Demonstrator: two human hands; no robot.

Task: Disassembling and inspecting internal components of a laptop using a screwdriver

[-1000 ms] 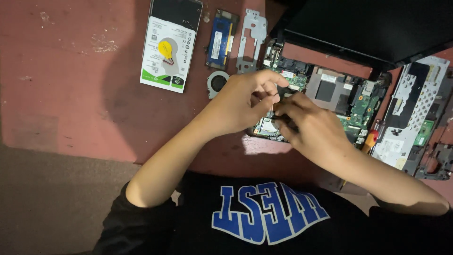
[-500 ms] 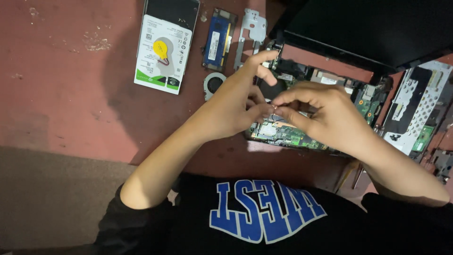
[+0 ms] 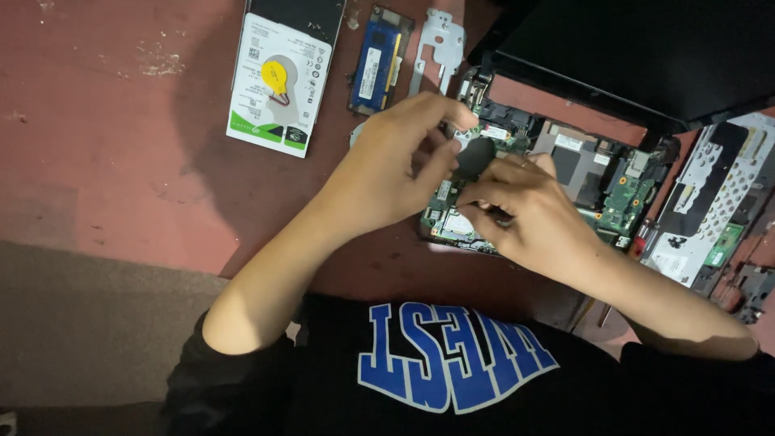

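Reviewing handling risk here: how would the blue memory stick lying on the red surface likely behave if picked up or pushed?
The blue memory stick looks thin and flat, so it is probably stiff and light, and should slide rather than roll on the red surface. Lying flush, it may be awkward to pinch up. Its exposed chips suggest fragility; edges seem the safer grip.

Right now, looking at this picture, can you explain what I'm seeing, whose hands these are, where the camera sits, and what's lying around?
The camera sits on a person's head, looking down at their own bare hands. The left hand and right hand meet over a green circuit board in an opened laptop, pinching a small dark round part. On the red surface lie a hard drive, a blue memory stick and a metal bracket. A perforated metal plate lies at the right.
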